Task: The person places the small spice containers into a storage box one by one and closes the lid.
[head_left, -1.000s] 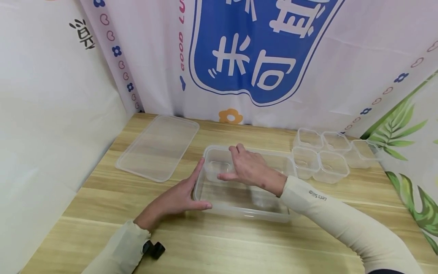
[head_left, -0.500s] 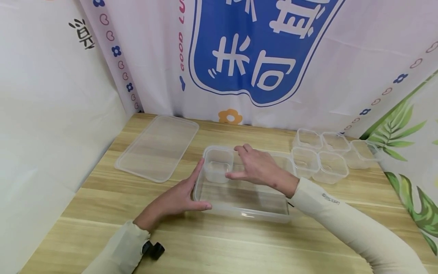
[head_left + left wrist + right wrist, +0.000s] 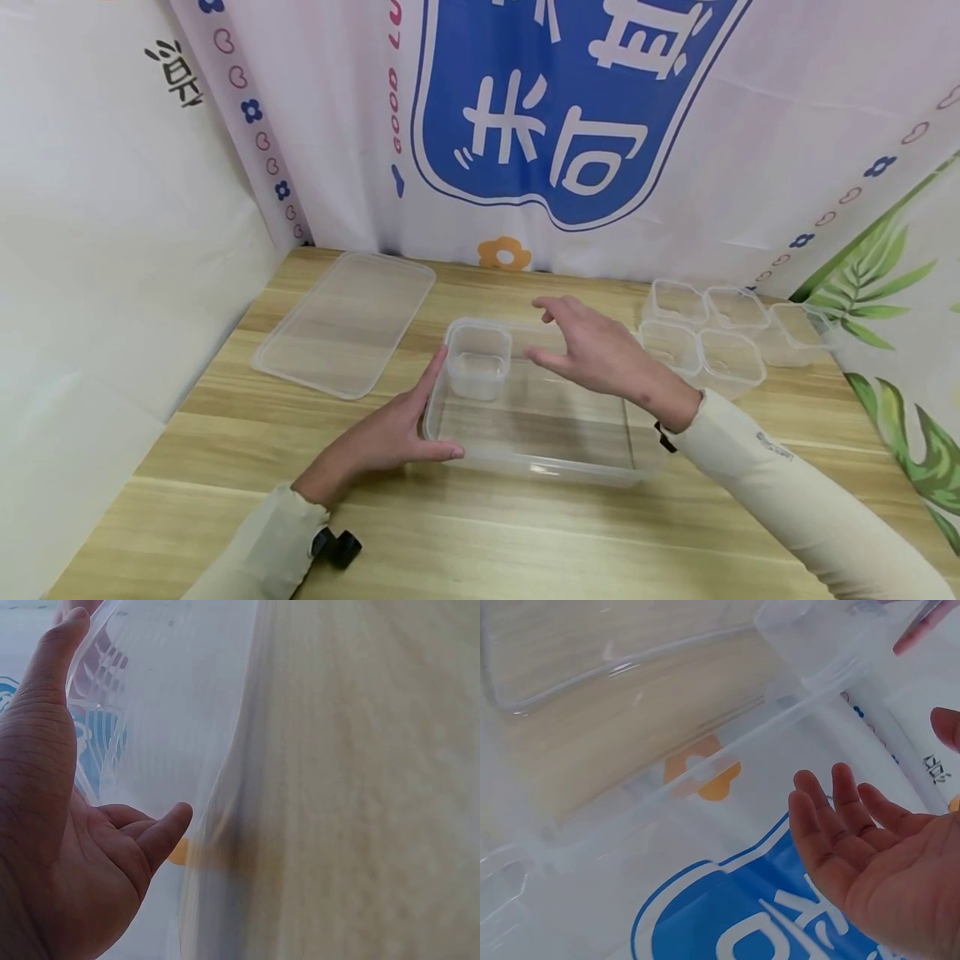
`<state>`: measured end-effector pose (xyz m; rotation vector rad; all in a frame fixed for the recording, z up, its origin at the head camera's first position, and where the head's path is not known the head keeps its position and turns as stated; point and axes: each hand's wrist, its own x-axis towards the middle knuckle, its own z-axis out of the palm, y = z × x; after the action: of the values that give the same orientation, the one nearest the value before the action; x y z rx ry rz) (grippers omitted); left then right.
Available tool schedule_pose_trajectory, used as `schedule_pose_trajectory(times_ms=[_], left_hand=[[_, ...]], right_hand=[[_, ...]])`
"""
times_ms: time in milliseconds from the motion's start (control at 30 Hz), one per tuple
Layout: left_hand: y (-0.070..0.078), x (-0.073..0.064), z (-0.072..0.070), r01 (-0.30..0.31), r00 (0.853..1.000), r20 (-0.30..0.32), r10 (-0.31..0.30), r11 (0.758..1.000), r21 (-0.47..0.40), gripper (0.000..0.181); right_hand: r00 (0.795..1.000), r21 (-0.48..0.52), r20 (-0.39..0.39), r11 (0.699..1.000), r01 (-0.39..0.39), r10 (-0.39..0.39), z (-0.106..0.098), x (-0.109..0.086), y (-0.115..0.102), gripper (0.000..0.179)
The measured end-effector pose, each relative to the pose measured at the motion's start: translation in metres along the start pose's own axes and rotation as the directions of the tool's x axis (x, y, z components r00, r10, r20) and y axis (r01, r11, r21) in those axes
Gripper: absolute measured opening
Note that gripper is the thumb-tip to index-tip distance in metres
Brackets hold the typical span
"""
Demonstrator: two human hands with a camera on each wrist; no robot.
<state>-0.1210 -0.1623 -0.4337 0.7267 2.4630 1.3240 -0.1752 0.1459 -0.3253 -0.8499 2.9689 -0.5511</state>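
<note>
A large clear plastic food box stands uncovered on the table. One small clear square cup sits upright inside it, in the far left corner. My left hand rests against the box's left end, thumb at the near corner and fingers along the side; in the left wrist view this hand lies beside the translucent wall. My right hand hovers over the box, right of the cup, holding nothing. Its fingers are spread and loosely bent, which the right wrist view of that hand shows too.
A flat clear lid lies at the back left of the wooden table. Several small clear cups stand grouped at the back right, close to the box. A printed cloth hangs behind the table.
My right hand has let go of the small cup and moved right and up from it. The cup stays in the box's corner. My left hand has kept its place.
</note>
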Motion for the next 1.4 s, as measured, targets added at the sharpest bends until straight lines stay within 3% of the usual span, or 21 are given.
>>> schedule_pose_trajectory(times_ms=[267, 433, 867, 1400], left_hand=[[-0.001, -0.001, 0.0, -0.006, 1.0, -0.004, 0.006, 1.0, 0.004, 0.134], [-0.001, -0.001, -0.001, -0.02, 1.0, -0.005, 0.02, 1.0, 0.011, 0.133], [-0.001, 0.0, 0.0, -0.014, 1.0, -0.007, 0.014, 1.0, 0.026, 0.133], [0.001, 0.0, 0.0, -0.007, 1.0, -0.008, 0.007, 1.0, 0.018, 0.132]], right_hand=[[0.996, 0.109, -0.034, 0.991, -0.075, 0.079, -0.012, -0.008, 0.02, 0.066], [0.988, 0.163, -0.097, 0.982, -0.1, 0.116, -0.02, -0.017, 0.031, 0.067], [0.954, 0.196, -0.218, 0.967, -0.163, 0.205, -0.034, -0.053, 0.076, 0.072], [0.938, 0.204, -0.2, 0.948, -0.243, 0.283, -0.043, -0.102, 0.131, 0.074]])
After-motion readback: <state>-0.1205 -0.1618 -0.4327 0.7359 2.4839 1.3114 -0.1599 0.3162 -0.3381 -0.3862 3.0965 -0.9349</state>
